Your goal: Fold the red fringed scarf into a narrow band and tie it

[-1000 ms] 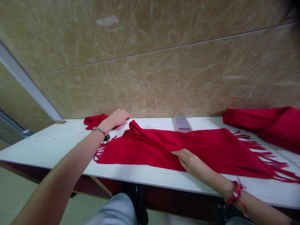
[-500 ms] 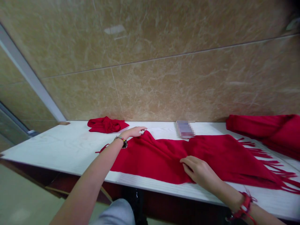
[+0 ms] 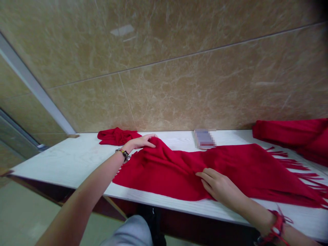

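Note:
A red fringed scarf (image 3: 169,177) lies lengthwise along a white tabletop, its tassels spread at the right end. At the scarf's far left edge, my left hand (image 3: 140,141) pinches the cloth and lifts it into a raised fold. The thumb and fingers are closed on the fabric there. My right hand (image 3: 216,184) rests on the middle of the scarf near its front edge, fingertips together and pressed to the cloth. Whether the right fingers grip any fabric is hard to make out.
Behind my left hand lies a crumpled red cloth (image 3: 116,136) by the wall. A phone-like flat object (image 3: 203,139), partly blurred out, sits at the back edge. More folded red fabric (image 3: 294,136) is at the back right. A tiled wall (image 3: 179,92) borders the table.
My left hand has shifted slightly left with the scarf's edge, and the scarf's left end reaches further left. The right hand stays on nearly the same spot. The camera view has shifted a little.

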Demonstrator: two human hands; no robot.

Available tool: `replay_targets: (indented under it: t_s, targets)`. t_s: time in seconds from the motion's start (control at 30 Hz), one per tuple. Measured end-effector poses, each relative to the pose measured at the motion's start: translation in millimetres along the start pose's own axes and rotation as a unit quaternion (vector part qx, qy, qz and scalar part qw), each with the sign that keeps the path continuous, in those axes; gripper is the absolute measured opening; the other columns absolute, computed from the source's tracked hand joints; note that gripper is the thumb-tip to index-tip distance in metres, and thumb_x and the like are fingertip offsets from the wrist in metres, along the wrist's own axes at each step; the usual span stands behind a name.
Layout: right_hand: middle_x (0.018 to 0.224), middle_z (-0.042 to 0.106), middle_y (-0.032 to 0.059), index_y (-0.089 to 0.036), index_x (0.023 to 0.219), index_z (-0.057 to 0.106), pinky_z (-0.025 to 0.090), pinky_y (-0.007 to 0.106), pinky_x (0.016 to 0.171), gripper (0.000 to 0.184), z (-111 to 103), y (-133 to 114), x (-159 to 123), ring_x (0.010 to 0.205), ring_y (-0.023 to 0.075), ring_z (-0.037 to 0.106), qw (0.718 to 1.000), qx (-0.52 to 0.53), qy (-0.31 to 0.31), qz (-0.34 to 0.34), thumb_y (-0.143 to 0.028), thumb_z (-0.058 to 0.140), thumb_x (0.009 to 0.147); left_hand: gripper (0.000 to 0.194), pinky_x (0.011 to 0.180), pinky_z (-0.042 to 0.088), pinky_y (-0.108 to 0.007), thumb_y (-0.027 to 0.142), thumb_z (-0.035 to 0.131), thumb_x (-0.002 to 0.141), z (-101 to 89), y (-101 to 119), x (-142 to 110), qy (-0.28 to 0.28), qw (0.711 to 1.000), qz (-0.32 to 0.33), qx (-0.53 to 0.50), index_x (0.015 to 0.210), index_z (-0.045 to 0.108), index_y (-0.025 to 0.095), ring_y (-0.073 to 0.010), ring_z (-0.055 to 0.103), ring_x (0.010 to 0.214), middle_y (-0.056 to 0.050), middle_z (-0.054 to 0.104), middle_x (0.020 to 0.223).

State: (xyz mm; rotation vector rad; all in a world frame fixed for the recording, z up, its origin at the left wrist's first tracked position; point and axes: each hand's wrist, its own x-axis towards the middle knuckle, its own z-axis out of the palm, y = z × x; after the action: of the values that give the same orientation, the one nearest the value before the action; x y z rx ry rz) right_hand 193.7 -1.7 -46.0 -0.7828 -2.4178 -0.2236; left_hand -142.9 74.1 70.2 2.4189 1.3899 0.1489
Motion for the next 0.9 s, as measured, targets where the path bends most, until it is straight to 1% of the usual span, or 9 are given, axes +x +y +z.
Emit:
replay_targets:
  t_s: [0.1, 0.2, 0.37, 0.43, 0.53, 0.63, 0.7, 0.83, 0.9]
  targets:
    - [0.089, 0.063, 0.0107, -0.015, 0.099, 0.062, 0.054, 0.029, 0.069, 0.029, 0.3, -0.3, 0.1, 0.079, 0.0186, 0.062, 1.000, -0.009, 0.004, -0.004, -0.013, 0.036, 0.085, 0.031, 0.072, 0.045, -0.022, 0.022, 0.051, 0.073, -20.5, -11.1, -14.9, 0.045, 0.994, -0.044, 0.092, 0.102, 0.056, 0.016, -0.0138, 0.059, 0.083, -0.002, 0.065, 0.096]
    - [0.090, 0.063, 0.0108, -0.015, 0.099, 0.062, 0.054, 0.029, 0.068, 0.029, 0.2, -1.2, 0.6, 0.077, 0.0182, 0.063, 1.000, -0.009, 0.015, 0.000, -0.014, 0.036, 0.086, 0.019, 0.077, 0.043, -0.026, 0.016, 0.047, 0.070, -42.8, -27.8, -30.0, 0.117, 0.963, -0.111, 0.217, 0.083, 0.062, 0.017, -0.0168, 0.058, 0.083, -0.002, 0.066, 0.087]
    - [0.088, 0.063, 0.0094, -0.015, 0.101, 0.061, 0.054, 0.028, 0.066, 0.030, 0.0, -2.5, 0.9, 0.074, 0.0173, 0.063, 1.000, -0.003, 0.011, 0.007, -0.016, 0.035, 0.086, 0.023, 0.085, 0.036, -0.046, 0.015, 0.042, 0.073, -64.5, -48.0, -52.4, 0.255, 0.893, -0.213, 0.303, 0.089, 0.059, 0.013, -0.0313, 0.051, 0.101, -0.015, 0.059, 0.098]
    - [0.088, 0.062, 0.0095, -0.015, 0.100, 0.061, 0.054, 0.028, 0.064, 0.030, 0.2, -2.4, 0.7, 0.073, 0.0172, 0.063, 1.000, -0.004, 0.010, 0.006, -0.016, 0.035, 0.086, 0.026, 0.083, 0.035, -0.049, 0.013, 0.040, 0.074, -65.3, -52.8, -59.5, 0.278, 0.864, -0.259, 0.330, 0.094, 0.057, 0.012, -0.0335, 0.049, 0.103, -0.018, 0.057, 0.100]
    - [0.087, 0.062, 0.0100, -0.015, 0.097, 0.063, 0.054, 0.027, 0.061, 0.031, 0.9, -2.0, 0.1, 0.069, 0.0167, 0.063, 1.000, -0.009, 0.013, 0.003, -0.015, 0.034, 0.086, 0.027, 0.081, 0.038, -0.044, 0.010, 0.041, 0.073, -57.8, -58.6, -66.9, 0.248, 0.855, -0.290, 0.352, 0.095, 0.056, 0.014, -0.0302, 0.051, 0.100, -0.015, 0.057, 0.099]
    - [0.089, 0.062, 0.0112, -0.015, 0.095, 0.063, 0.054, 0.028, 0.062, 0.031, 1.2, -1.3, -0.6, 0.072, 0.0177, 0.063, 1.000, -0.017, 0.017, -0.004, -0.014, 0.034, 0.086, 0.030, 0.080, 0.041, -0.038, 0.010, 0.047, 0.070, -42.0, -61.0, -69.2, 0.179, 0.884, -0.270, 0.337, 0.098, 0.057, 0.017, -0.0263, 0.052, 0.100, -0.012, 0.058, 0.102]
    - [0.090, 0.062, 0.0113, -0.015, 0.095, 0.063, 0.054, 0.030, 0.067, 0.029, 1.2, -0.4, -1.0, 0.077, 0.0188, 0.062, 1.000, -0.015, 0.017, 0.000, -0.014, 0.036, 0.085, 0.040, 0.081, 0.042, -0.036, 0.014, 0.052, 0.068, -29.1, -58.3, -68.2, 0.132, 0.903, -0.252, 0.322, 0.108, 0.054, 0.021, -0.0254, 0.051, 0.104, -0.010, 0.055, 0.114]
    - [0.096, 0.062, 0.0110, -0.016, 0.097, 0.063, 0.052, 0.036, 0.076, 0.025, 3.0, 2.3, -1.7, 0.086, 0.0211, 0.059, 1.000, -0.005, 0.001, 0.019, -0.016, 0.040, 0.085, 0.058, 0.094, 0.034, -0.036, 0.021, 0.058, 0.068, -4.0, -41.7, -62.1, 0.019, 0.955, -0.125, 0.270, 0.124, 0.044, 0.026, -0.0242, 0.039, 0.121, -0.007, 0.041, 0.135]
    - [0.099, 0.061, 0.0108, -0.017, 0.099, 0.062, 0.050, 0.038, 0.079, 0.025, 4.6, 2.3, -1.4, 0.089, 0.0215, 0.058, 1.000, 0.002, -0.006, 0.026, -0.017, 0.042, 0.085, 0.054, 0.098, 0.031, -0.035, 0.016, 0.055, 0.069, 6.3, -32.1, -58.2, -0.014, 0.967, -0.059, 0.249, 0.122, 0.048, 0.025, -0.0218, 0.040, 0.120, -0.005, 0.048, 0.130]
